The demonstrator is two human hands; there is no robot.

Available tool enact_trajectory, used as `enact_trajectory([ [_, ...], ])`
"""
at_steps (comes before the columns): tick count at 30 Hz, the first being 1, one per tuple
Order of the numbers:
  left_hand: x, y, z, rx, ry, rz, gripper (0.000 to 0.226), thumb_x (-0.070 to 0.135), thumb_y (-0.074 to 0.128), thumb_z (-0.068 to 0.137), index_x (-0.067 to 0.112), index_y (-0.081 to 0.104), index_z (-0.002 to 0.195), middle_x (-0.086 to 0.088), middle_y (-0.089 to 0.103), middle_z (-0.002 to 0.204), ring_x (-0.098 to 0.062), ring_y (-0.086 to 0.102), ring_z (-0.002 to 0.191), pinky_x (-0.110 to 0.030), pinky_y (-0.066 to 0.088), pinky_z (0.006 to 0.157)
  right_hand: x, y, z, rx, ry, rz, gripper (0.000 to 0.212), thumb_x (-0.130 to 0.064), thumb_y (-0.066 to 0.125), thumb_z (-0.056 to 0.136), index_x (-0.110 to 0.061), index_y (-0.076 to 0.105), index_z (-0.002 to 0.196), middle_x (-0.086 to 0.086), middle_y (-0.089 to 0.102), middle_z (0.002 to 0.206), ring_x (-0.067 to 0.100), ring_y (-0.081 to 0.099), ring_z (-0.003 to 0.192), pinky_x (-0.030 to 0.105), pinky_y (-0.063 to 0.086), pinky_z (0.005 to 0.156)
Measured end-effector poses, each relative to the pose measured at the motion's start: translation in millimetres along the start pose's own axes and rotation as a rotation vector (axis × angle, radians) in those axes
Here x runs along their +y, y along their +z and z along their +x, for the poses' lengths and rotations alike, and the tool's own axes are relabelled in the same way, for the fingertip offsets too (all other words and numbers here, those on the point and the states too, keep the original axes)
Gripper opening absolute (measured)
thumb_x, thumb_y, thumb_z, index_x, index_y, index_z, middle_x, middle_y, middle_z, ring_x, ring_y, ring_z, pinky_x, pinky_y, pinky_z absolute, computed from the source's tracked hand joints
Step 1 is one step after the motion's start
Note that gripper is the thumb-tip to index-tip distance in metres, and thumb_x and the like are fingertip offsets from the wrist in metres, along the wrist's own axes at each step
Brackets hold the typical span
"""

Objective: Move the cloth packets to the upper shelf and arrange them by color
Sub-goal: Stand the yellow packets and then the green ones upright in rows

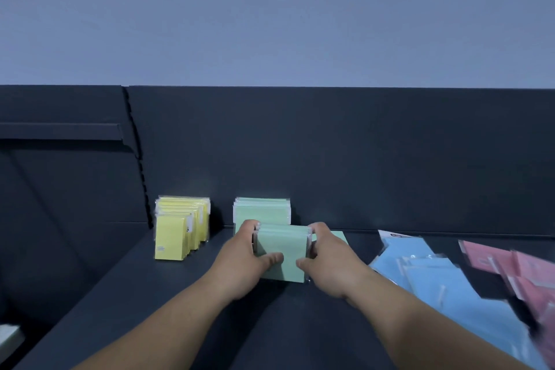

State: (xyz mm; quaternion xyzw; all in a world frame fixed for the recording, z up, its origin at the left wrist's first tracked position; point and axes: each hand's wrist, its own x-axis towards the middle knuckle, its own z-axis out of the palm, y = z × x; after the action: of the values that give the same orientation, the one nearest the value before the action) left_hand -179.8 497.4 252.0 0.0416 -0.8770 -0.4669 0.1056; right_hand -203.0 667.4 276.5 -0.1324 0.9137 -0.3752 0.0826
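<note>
- Shelf (168,294): dark and flat, carrying every item listed and running under and around the green bundle.
- Blue packets (450,288): lying loose and overlapping, right of the green bundle and nearer the camera; apparently awaiting sorting.
- Pink packets (525,273): lying heaped further right of the green bundle, blurring at the frame edge.
- Left hand (243,261): clamping the green bundle's left edge, fingers wrapping behind, thumb lying across the front face.
- Right hand (330,261): mirroring it on the bundle's right edge, thumb likewise pressing the front.
- Green bundle (282,249): several packets standing upright on the shelf, being squeezed between both hands. Judged light. Each packet is looking flat and fairly stiff, and the clear sleeves are probably slippery, so inner packets risk sliding out unless pressure is coming from both sides. Best hold: the two side edges.
- Loose green packet (341,236): lying flat just behind the right hand, right of the green bundle.
- Yellow row (180,228): standing upright, well left of the green bundle.
- Green row (261,210): standing just behind the green bundle, backing onto the back panel (330,159).
</note>
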Motion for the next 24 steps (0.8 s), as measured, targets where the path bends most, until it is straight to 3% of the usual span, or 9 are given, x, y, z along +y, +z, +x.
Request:
enact_trajectory([
  [5, -17.3, -16.7, 23.0, 0.05, -0.025, -0.071, 0.046, 0.029, 0.077, 0.078, 0.031, 0.047, 0.113, 0.005, 0.067, 0.1, -0.015, 0.067, 0.09, -0.038, 0.055, 0.085, -19.2, 17.0, 27.2, 0.066, -0.003, 0.032, 0.028, -0.018, 0.057, 0.091, -0.019, 0.045, 0.116, 0.004, 0.063, 0.105, 0.024, 0.062, 0.095, 0.036, 0.051, 0.077],
  [9, -29.8, -23.9, 44.7, 0.096, -0.012, 0.005, 0.049, 0.031, 0.077, 0.077, 0.033, 0.044, 0.113, 0.007, 0.063, 0.1, -0.014, 0.062, 0.092, -0.028, 0.052, 0.08, -28.4, 28.2, 50.8, 0.101, 0.02, 0.028, 0.028, -0.018, 0.058, 0.091, -0.023, 0.041, 0.113, 0.002, 0.06, 0.102, 0.019, 0.057, 0.081, 0.027, 0.044, 0.061],
  [13, -43.5, -22.5, 57.3, 0.114, -0.043, 0.157, 0.048, 0.03, 0.077, 0.077, 0.023, 0.046, 0.113, 0.005, 0.057, 0.107, -0.012, 0.057, 0.094, -0.024, 0.042, 0.075, -26.5, 39.7, 65.3, 0.124, 0.08, -0.043, 0.04, -0.016, 0.062, 0.087, -0.018, 0.039, 0.119, 0.008, 0.061, 0.106, 0.024, 0.059, 0.096, 0.028, 0.043, 0.069],
  [19, -50.2, -19.9, 60.5, 0.118, -0.046, 0.197, 0.041, 0.035, 0.076, 0.077, 0.022, 0.044, 0.099, 0.009, 0.057, 0.093, -0.008, 0.054, 0.081, -0.02, 0.036, 0.058, -23.1, 46.3, 76.3, 0.137, 0.094, 0.014, 0.042, -0.02, 0.063, 0.088, -0.019, 0.038, 0.122, 0.004, 0.058, 0.096, 0.02, 0.056, 0.084, 0.023, 0.035, 0.052],
  [24, -50.5, -20.5, 57.8, 0.16, -0.052, 0.22, 0.046, 0.036, 0.078, 0.075, 0.023, 0.042, 0.1, 0.006, 0.055, 0.097, -0.008, 0.053, 0.08, -0.022, 0.038, 0.06, -16.8, 37.4, 74.2, 0.107, 0.078, 0.018, 0.045, -0.019, 0.066, 0.087, -0.021, 0.042, 0.125, 0.002, 0.066, 0.1, 0.015, 0.059, 0.082, 0.022, 0.043, 0.056],
])
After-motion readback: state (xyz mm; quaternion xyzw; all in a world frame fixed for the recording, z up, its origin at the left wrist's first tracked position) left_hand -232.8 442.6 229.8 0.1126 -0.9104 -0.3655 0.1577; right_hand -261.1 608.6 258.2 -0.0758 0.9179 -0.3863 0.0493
